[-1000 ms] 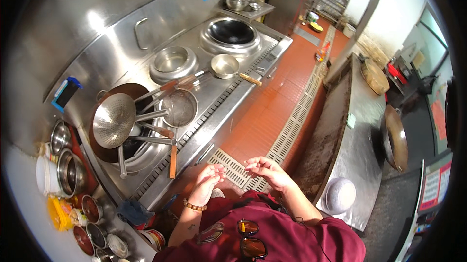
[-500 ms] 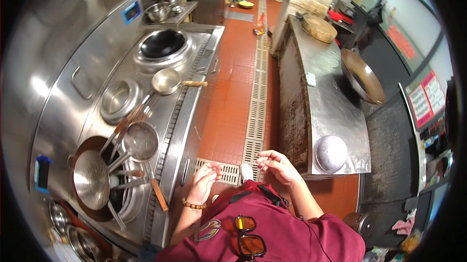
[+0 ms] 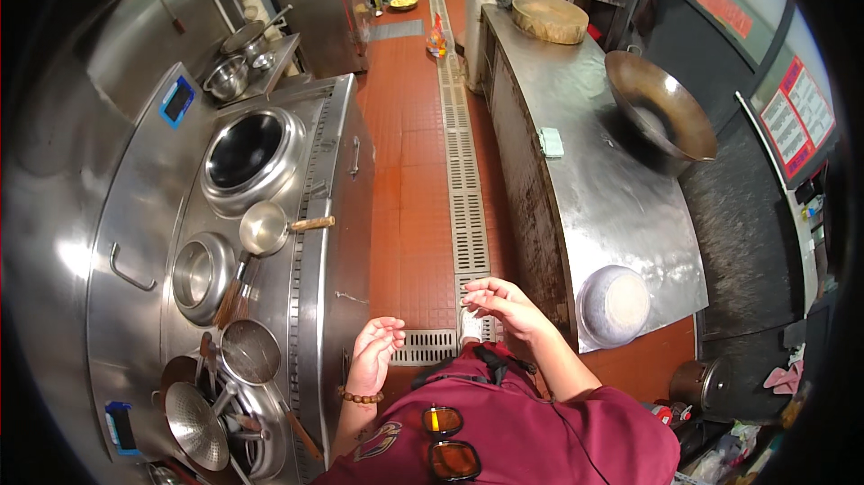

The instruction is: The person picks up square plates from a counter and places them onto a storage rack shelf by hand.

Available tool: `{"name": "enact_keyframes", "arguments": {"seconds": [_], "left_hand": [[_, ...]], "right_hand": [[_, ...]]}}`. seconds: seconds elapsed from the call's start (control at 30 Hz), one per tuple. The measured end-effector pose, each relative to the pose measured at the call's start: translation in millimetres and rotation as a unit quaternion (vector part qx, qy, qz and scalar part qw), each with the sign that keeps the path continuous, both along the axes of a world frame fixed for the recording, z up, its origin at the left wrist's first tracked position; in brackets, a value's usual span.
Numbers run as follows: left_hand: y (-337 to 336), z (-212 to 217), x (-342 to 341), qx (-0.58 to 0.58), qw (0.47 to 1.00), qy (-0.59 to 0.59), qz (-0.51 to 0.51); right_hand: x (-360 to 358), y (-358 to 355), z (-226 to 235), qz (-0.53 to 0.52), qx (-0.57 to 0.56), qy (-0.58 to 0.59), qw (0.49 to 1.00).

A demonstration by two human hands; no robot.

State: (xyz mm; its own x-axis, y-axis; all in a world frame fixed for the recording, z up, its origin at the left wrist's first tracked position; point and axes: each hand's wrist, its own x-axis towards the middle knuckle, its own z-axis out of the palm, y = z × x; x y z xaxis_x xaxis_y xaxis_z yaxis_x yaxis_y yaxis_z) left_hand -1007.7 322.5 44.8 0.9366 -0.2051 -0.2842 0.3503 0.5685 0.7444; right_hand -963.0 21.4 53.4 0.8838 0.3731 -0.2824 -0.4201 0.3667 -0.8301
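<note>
Held in front of my body over the floor, my left hand [image 3: 373, 354] is empty, its fingers loosely curled and apart. A beaded bracelet [image 3: 362, 396] circles that wrist. My right hand [image 3: 504, 307] is also empty, with fingers half bent and apart. The upturned grey metal bowl [image 3: 614, 305] on the right counter is the nearest thing to it, though not touched. Left of my left hand runs the steel stove [image 3: 337, 215]. A mesh strainer [image 3: 251, 352] and a perforated ladle [image 3: 195, 426] lie there among several other tools.
A large wok [image 3: 666, 112], a round chopping block [image 3: 551, 19] and a small pale green cloth or packet [image 3: 551, 142] are on the right counter. Ahead, a drain grate [image 3: 463, 188] runs along the red tiled floor [image 3: 409, 179]. A wooden-handled ladle [image 3: 265, 228] rests on the stove.
The view has shifted: the stove things sit farther left and lower, and the floor ahead lies more to the left. Both hands keep nearly the same pose and stay empty.
</note>
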Motion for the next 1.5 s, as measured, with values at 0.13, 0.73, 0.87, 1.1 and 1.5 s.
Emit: {"name": "enact_keyframes", "arguments": {"seconds": [0.13,0.73,0.87,1.1,1.5], "left_hand": [[-29,10,56,0.042,0.998,0.006,-0.039],[-64,15,209,0.095,0.994,0.023,-0.056],[-55,4,254,0.08,0.995,0.025,-0.054],[-54,-12,376,0.018,0.993,0.02,-0.118],[-55,-5,548,-0.031,0.96,-0.007,-0.277]], "right_hand": [[54,-18,-5,0.003,0.008,-0.03,1.0],[160,-112,-39,-0.122,0.052,0.055,0.99],[186,-115,-32,-0.16,0.037,0.059,0.985],[229,-102,-11,-0.268,-0.001,0.068,0.961],[308,-56,42,-0.394,-0.029,0.043,0.918]]}}
